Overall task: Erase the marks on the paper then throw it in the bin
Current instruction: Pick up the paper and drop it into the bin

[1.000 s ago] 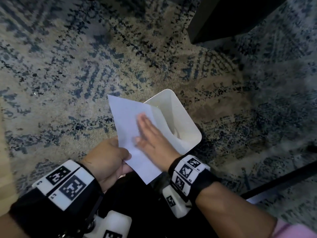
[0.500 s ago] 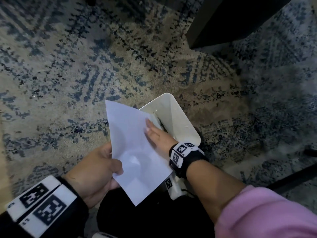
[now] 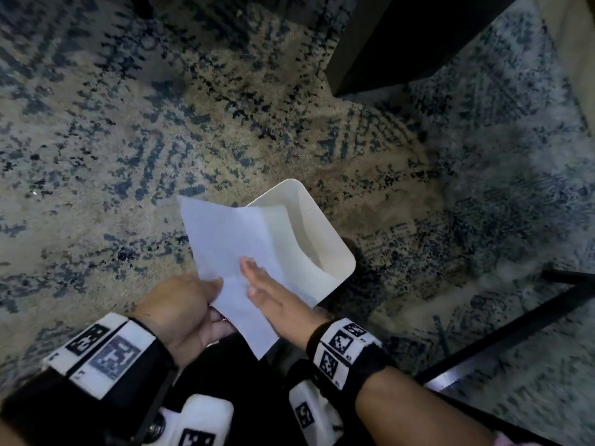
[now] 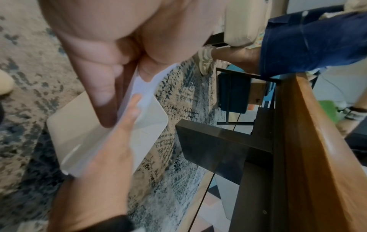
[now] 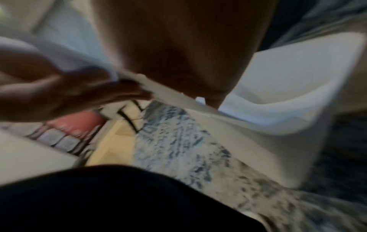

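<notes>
A white sheet of paper is held tilted over the near-left rim of a white square bin that stands on the rug. My left hand pinches the paper's lower left edge between thumb and fingers. My right hand lies flat on top of the sheet with straight fingers. In the left wrist view the paper is edge-on between my left thumb and fingers, with the bin below. The right wrist view is blurred; the bin shows at right. No marks show on the paper.
A patterned blue and beige rug covers the floor. A dark furniture block stands beyond the bin. A black metal leg crosses at right. A wooden table edge and another person's legs appear in the left wrist view.
My right hand slid back toward me along the top of the paper, from reaching near the bin rim to lying flat near its lower part. The sheet now lies lower and further over the bin.
</notes>
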Motion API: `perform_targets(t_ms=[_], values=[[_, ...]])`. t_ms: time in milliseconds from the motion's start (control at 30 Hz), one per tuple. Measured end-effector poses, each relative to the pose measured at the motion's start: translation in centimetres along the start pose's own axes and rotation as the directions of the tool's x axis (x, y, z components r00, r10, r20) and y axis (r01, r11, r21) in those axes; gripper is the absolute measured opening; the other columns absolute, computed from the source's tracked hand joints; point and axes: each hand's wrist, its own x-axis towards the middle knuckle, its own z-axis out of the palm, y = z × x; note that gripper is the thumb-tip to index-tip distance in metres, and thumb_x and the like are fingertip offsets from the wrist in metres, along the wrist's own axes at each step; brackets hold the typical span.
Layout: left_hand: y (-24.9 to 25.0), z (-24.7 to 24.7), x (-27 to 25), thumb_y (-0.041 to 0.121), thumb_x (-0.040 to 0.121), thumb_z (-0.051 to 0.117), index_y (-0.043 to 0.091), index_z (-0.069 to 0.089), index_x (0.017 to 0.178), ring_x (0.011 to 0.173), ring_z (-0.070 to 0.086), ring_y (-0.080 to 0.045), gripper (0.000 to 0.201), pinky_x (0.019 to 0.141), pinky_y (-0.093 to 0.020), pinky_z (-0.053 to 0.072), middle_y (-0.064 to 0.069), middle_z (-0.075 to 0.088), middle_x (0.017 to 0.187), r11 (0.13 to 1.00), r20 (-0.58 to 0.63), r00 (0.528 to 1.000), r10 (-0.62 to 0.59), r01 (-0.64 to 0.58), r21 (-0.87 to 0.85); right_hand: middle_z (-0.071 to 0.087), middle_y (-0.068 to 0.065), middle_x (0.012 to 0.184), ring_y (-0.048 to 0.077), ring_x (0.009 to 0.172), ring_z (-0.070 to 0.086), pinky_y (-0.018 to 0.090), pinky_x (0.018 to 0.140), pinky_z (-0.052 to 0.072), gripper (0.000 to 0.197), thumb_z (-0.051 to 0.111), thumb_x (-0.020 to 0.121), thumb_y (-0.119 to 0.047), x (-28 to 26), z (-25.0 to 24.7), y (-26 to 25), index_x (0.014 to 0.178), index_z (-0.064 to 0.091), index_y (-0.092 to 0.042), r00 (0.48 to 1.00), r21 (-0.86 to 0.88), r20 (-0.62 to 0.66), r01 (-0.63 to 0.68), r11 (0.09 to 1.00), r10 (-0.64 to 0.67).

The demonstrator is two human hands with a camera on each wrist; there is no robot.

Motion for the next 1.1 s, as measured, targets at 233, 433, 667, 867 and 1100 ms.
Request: perform_targets(t_ms=[233, 433, 667, 867, 1100], values=[[0.3, -0.1, -1.1, 0.003, 0.093, 0.035, 0.006, 0.058, 0.093, 0.079, 0.066, -0.024, 0.023, 0.047, -0.036, 0.058, -0.008, 0.071, 0.085, 1.000, 0.027, 1.000, 0.001, -0.001, -0.005, 0.003, 0.005, 0.159, 0.018, 0.146, 0.001, 0.033, 0.118, 0.004, 0.059, 0.031, 0.099, -0.040, 1.7, -4.9, 3.8, 0.150, 0.012, -0.016, 0.903, -0.193, -0.326, -0.352, 0.916, 0.278], [0.6, -0.1, -2.3, -0.010, 0.088, 0.032, 0.005, 0.062, 0.093, 0.067, 0.072, -0.022, 0.033, 0.046, -0.032, 0.057, -0.007, 0.076, 0.080, 0.999, 0.096, 0.995, 0.035, -0.035, -0.005, 0.014, 0.003, 0.157, 0.014, 0.145, 0.011, 0.024, 0.114, 0.006, 0.053, 0.036, 0.100, -0.032, 3.6, -4.3, 1.9, 0.148, 0.021, -0.017, 0.983, -0.045, -0.057, -0.175, 0.984, 0.172], [0.4, -0.8, -1.5, -0.012, 0.087, 0.033, 0.008, 0.059, 0.105, 0.092, 0.063, -0.031, 0.037, 0.053, -0.040, 0.059, -0.010, 0.068, 0.102, 0.997, 0.048, 0.999, 0.022, -0.026, 0.073, 0.007, 0.009, 0.158, 0.023, 0.145, 0.009, 0.033, 0.117, 0.012, 0.060, 0.040, 0.098, -0.027, 4.7, -6.7, 1.8, 0.149, 0.012, -0.011, 0.913, -0.242, -0.323, -0.333, 0.911, 0.248], [0.3, -0.8, 0.1, -0.014, 0.081, 0.033, 0.011, 0.057, 0.110, 0.093, 0.063, -0.031, 0.046, 0.070, -0.043, 0.056, -0.012, 0.067, 0.108, 0.977, -0.015, 0.998, 0.064, -0.059, 0.206, -0.008, -0.012, 0.157, 0.007, 0.143, -0.012, 0.032, 0.113, -0.008, 0.060, 0.028, 0.098, -0.046, 4.0, -1.9, -2.2, 0.148, -0.002, -0.032, 0.994, -0.210, 0.020, 0.109, 0.972, -0.108], [1.0, -1.5, -0.3, -0.014, 0.085, 0.032, 0.016, 0.060, 0.083, 0.075, 0.063, -0.026, 0.040, 0.048, -0.029, 0.056, 0.002, 0.074, 0.064, 0.970, 0.040, 0.999, 0.029, -0.038, 0.241, 0.000, 0.010, 0.158, 0.031, 0.144, 0.014, 0.041, 0.116, 0.016, 0.064, 0.030, 0.096, -0.050, 5.2, -5.7, 2.8, 0.150, 0.005, -0.025, 0.857, -0.147, -0.235, -0.498, 0.855, 0.459]])
